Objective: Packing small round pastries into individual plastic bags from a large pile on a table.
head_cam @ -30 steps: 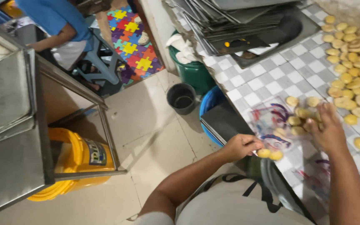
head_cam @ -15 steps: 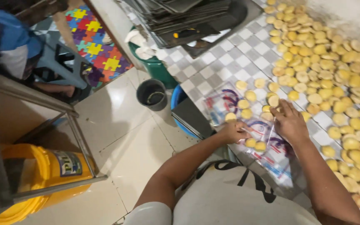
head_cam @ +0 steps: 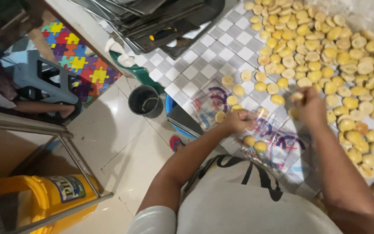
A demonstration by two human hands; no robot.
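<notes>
The left hand (head_cam: 239, 121) pinches a clear bag (head_cam: 265, 138), while the blurred right hand (head_cam: 310, 106) grips a half-hidden biscuit (head_cam: 297, 96).

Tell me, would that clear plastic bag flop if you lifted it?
Probably yes: the clear bag looks thin and crinkled under the left hand, so it likely sags. The yellow cookies inside might slide about.

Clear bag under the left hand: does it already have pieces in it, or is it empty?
Not empty. Two yellow pieces show through the clear plastic bag just below the left hand, which grips its top edge. Whether its mouth is open cannot be told.
</notes>
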